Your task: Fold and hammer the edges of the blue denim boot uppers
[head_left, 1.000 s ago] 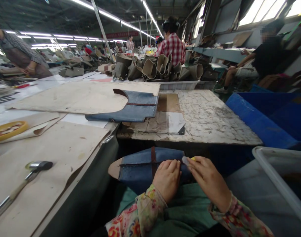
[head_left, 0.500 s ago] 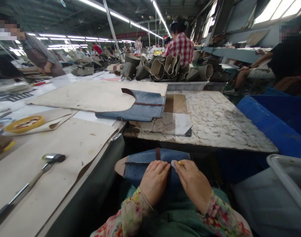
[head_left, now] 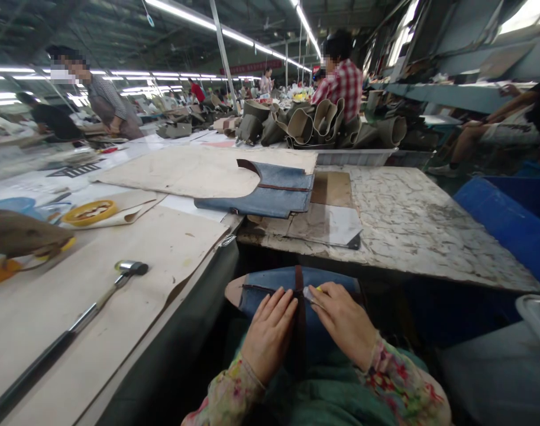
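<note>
A blue leather piece (head_left: 332,277) with a brown strap and a dark lengthwise seam lies across my lap, its left end pale and pointed. My left hand (head_left: 270,331) rests flat on it, fingers stretched along the seam left of the strap. Just right of the strap, my right hand (head_left: 343,319) is closed round a small tool (head_left: 309,294) with a pale end and a bit of yellow. Most of that tool is hidden by my fingers, so its kind cannot be made out.
A hammer (head_left: 105,296) lies on the left table near a yellow dish (head_left: 90,212). Ahead, another blue leather piece (head_left: 278,192) lies over cream sheet material (head_left: 176,171). Blue bins (head_left: 495,219) and a grey bin (head_left: 491,367) stand at right. Co-workers are farther back.
The view has turned left. My left hand's fingers have spread out flatter along the seam, and the blue leather's strap now shows between my hands.
</note>
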`<action>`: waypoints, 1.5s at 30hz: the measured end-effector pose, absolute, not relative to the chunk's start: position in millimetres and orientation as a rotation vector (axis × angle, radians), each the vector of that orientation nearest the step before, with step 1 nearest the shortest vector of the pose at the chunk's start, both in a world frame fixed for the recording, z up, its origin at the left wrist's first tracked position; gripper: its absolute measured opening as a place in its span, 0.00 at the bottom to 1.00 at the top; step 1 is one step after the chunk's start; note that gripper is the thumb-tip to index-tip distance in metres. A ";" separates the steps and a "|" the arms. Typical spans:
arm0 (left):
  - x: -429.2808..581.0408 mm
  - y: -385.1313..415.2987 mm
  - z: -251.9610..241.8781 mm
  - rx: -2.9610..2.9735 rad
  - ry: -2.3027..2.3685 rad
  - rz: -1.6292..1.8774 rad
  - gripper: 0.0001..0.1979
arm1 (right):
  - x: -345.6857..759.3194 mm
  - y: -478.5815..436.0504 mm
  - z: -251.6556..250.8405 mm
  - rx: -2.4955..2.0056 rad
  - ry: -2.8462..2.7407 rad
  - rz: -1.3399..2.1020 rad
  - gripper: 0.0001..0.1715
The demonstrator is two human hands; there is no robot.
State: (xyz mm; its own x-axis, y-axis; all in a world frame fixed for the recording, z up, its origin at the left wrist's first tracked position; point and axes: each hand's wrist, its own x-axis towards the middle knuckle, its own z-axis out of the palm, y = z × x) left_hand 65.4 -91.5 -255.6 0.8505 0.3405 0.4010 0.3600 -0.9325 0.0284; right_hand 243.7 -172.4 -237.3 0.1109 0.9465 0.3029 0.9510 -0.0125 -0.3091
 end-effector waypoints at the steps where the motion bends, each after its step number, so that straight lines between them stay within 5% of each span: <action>1: 64.5 -92.5 -256.1 -2.966 -0.571 -0.625 0.21 | 245.5 -172.6 -236.9 -1.950 -1.849 0.017 0.17; 19: 86.7 -89.1 -238.8 -3.000 -1.022 -0.764 0.08 | 265.7 -155.6 -209.6 -1.750 -1.885 0.610 0.14; 45: 92.2 -85.2 -248.2 -3.135 -0.839 -0.832 0.12 | 235.9 -152.4 -225.4 -2.069 -1.944 0.115 0.18</action>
